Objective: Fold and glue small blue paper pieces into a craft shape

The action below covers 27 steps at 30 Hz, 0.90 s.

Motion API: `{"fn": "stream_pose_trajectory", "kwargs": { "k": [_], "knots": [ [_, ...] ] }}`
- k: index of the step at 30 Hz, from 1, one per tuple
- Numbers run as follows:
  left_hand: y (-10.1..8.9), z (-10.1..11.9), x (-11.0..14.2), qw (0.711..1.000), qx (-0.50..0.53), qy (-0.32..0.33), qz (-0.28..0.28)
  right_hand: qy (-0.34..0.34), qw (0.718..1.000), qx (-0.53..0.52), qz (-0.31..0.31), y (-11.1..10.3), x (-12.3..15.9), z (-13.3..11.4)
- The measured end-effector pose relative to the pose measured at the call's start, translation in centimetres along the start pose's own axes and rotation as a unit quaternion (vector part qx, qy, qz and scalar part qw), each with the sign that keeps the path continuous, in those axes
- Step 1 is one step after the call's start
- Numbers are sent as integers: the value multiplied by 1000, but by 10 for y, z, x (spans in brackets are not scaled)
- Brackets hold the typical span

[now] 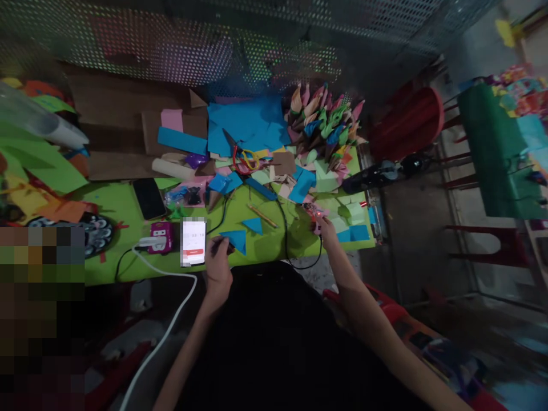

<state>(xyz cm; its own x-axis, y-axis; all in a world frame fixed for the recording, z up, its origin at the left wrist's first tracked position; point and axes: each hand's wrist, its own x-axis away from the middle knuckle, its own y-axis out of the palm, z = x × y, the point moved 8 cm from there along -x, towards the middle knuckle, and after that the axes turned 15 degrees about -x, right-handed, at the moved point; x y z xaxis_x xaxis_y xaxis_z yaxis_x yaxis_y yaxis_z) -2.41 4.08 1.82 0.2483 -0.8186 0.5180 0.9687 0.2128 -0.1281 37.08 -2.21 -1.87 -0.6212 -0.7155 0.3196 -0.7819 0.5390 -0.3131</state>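
My left hand [217, 261] rests at the front edge of the green table [124, 205], its fingers closed on the corner of a blue paper triangle [235, 240]. My right hand [326, 225] reaches to the right part of the table, fingers pinched on a small pink object [315, 214] with a red light; what it is I cannot make out. A second blue triangle [254, 225] and a pencil [262, 216] lie between the hands. A lit phone [193, 241] lies just left of my left hand.
Blue, pink and green paper scraps, red-handled scissors [240, 160] and a cluster of folded paper cones [325, 123] cover the back of the table. A dark phone [149, 198], a pink charger [161, 237] with white cable, red stools [411, 123] on the right.
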Motion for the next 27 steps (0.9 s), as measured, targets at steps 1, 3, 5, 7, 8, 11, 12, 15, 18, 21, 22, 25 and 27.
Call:
{"fn": "stream_pose_trajectory", "kwargs": {
  "k": [1, 3, 5, 7, 8, 11, 12, 15, 18, 21, 22, 25, 27],
  "knots": [
    [1, -1, 1, 1000, -2, -3, -6, 9, 1000, 15, 15, -7, 3, 1],
    [2, -4, 2, 1000, -4, -8, -14, 14, 996, 65, 59, -24, 13, -1],
    [2, -8, 2, 1000, -1, -15, -11, -26, 988, 125, 88, -34, 24, -14],
    [2, -12, 2, 1000, 3, -17, -5, -72, 984, 150, 67, -25, 32, -28],
    [3, -14, 1, 1000, 6, -17, -7, -86, 984, 147, 44, -14, 36, -33],
    [7, -16, 1, 1000, 13, -17, -17, -112, 985, 113, -71, 44, 45, -43],
    [7, -15, 2, 1000, 15, -19, -19, -116, 982, 103, -104, 66, 48, -45],
    [7, -14, 5, 1000, 19, -17, -19, -118, 972, 100, -179, 125, 57, -47],
    [1, -14, 7, 1000, 24, -16, -7, -122, 959, 185, -177, 156, 62, -44],
    [-7, -15, 6, 999, 29, -19, 6, -137, 939, 267, -166, 168, 65, -41],
    [-9, -16, 6, 999, 30, -20, 8, -143, 934, 280, -167, 170, 66, -39],
    [-12, -17, 2, 999, 38, -24, 6, -152, 933, 278, -170, 174, 68, -36],
    [-12, -19, 0, 999, 44, -28, 6, -146, 942, 250, -168, 174, 69, -35]
  ]
}}
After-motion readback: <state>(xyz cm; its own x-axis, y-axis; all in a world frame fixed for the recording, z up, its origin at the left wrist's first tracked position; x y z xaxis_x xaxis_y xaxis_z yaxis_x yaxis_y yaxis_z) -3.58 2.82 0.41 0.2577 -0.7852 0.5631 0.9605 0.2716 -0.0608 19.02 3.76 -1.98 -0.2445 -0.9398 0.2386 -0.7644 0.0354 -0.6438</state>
